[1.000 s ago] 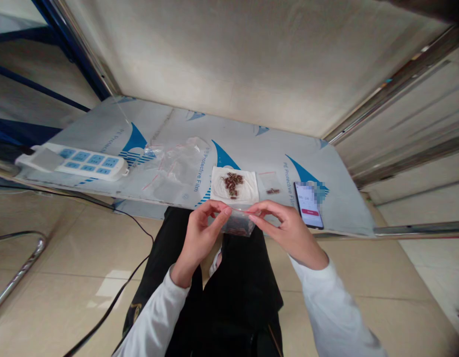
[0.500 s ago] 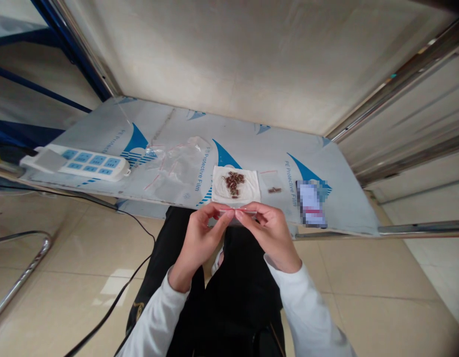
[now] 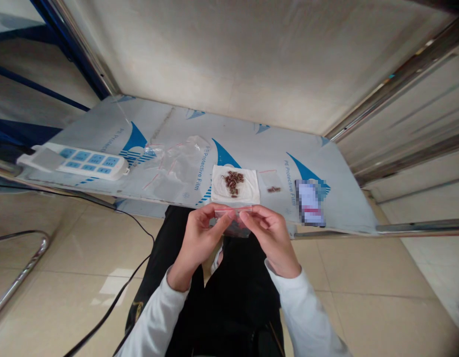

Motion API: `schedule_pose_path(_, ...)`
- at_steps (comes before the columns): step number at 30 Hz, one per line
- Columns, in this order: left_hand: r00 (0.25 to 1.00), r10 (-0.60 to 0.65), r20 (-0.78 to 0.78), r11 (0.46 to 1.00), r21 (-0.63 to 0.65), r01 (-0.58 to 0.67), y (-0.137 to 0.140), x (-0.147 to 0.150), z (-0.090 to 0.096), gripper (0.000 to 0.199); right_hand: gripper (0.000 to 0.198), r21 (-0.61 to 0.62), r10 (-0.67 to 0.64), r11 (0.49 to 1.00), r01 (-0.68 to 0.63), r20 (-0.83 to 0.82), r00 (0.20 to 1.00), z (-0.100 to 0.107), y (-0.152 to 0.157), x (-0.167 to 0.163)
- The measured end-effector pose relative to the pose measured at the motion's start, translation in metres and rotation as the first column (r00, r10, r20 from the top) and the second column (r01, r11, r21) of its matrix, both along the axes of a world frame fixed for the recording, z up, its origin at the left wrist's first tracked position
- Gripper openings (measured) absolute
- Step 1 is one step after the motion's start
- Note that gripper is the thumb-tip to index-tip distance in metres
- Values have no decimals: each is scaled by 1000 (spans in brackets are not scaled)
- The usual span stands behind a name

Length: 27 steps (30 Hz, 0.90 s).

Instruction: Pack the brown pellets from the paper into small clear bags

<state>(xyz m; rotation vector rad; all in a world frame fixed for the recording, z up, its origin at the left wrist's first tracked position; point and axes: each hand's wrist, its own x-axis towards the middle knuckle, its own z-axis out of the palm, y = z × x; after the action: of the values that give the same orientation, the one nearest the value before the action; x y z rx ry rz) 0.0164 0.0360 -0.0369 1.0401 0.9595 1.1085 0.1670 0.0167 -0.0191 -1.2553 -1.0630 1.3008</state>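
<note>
From the head camera I look down at my own two hands, held close together above my lap just in front of a low metal shelf (image 3: 252, 144). My left hand (image 3: 200, 238) and right hand (image 3: 272, 238) both pinch the top edge of a small clear zip bag (image 3: 235, 223), thumbs and forefingers pressed along its red-lined seal strip. The bag hangs between the hands, thin and glossy, with a few dark pieces showing through its lower part; I cannot tell whether the seal is fully closed. Held by its rim this way, it stays upright so the contents sit at the bottom.

Just beyond my fingers, near the shelf's front edge, lies a square white tissue (image 3: 235, 186), soft and slightly rumpled, carrying a small heap of brown capsules (image 3: 233, 181), oblong and smooth. The tissue seems placed there to keep the loose pieces gathered within reach. Just right of it lies another small zip bag (image 3: 271, 182), flat, with a few capsules inside. Further right is a phone (image 3: 310, 202), screen up.

Left of the tissue is a loose pile of empty clear bags (image 3: 173, 166), crinkled and shiny. At the far left rests a white power strip (image 3: 73, 162) with blue sockets. The shelf wears grey printed protective film. Below is beige tiled floor (image 3: 66, 277).
</note>
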Motion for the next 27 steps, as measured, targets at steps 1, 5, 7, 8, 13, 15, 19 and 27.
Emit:
schedule_pose_path(1,1000,7,-7,1000,-2,-7,0,0,0,19,16,-5,-10,1000,10,-13,1000,-1,-1,0)
schedule_pose_path(5,999,29,-37,999,24,-29,-2,-1,-1,18,14,10,-94,995,95,-26,995,-4,-4,0)
schedule_pose_path(7,999,26,-37,999,26,-25,-2,-1,-1,18,13,34,-116,993,116,4,993,-3,-5,0)
schedule_pose_path(8,999,21,-30,1000,19,-20,-1,-1,-1,18,13,44,-125,991,124,18,992,-2,-5,0)
schedule_pose_path(13,998,53,-40,998,32,-51,0,-2,-2,16,18,18,-88,996,88,18,996,2,-4,2)
schedule_pose_path(15,994,75,-84,994,86,-68,-1,-2,-1,14,21,-1,-43,999,43,18,999,1,-4,2)
schedule_pose_path(19,990,68,-122,991,124,-52,-2,0,2,15,17,29,-70,997,69,37,997,-3,-5,0)
schedule_pose_path(27,998,23,-59,999,33,-21,-1,1,3,19,15,28,-33,999,31,48,998,0,-6,1)
